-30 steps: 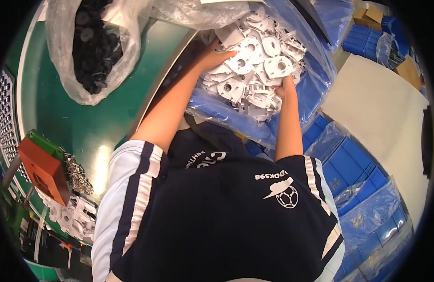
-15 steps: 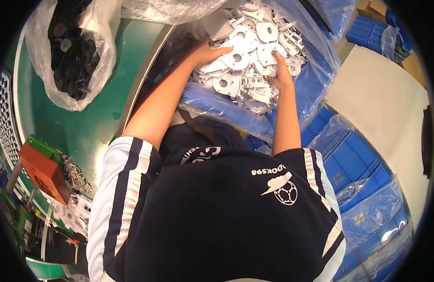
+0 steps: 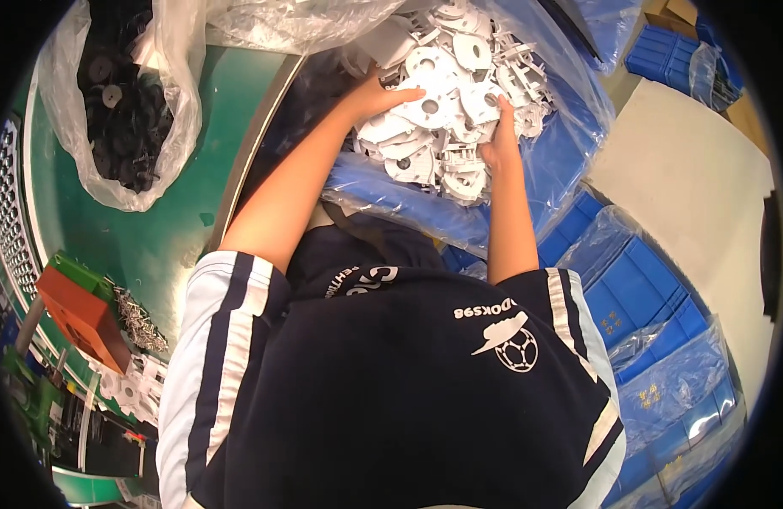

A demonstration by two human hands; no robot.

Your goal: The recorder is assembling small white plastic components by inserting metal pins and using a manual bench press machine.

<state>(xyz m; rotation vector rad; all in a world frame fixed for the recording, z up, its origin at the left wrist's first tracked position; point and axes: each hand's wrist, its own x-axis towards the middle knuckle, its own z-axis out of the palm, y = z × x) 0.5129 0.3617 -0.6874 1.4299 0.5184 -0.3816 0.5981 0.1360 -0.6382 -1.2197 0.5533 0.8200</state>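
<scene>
A heap of white plastic parts (image 3: 449,92), flat plates with round holes and small posts, fills a blue bin (image 3: 391,191) lined with clear plastic film. At the left side of the heap, my left hand (image 3: 376,97) has its thumb laid over a plate while the other fingers disappear among the parts. My right hand (image 3: 502,140) grips the heap's right side, its thumb on a holed plate and its remaining fingers mostly hidden. Both hands clasp a bunch of the parts between them.
A clear bag of black round parts (image 3: 128,110) lies on the green table (image 3: 226,110) at left. Nearer are a reddish-brown block (image 3: 81,318), small metal pins (image 3: 138,318) and more white parts. Blue crates (image 3: 637,288) with plastic film stand at right.
Both hands stay in the heap. Some white parts between them have shifted slightly, and the right hand has moved a little left. My view has turned slightly.
</scene>
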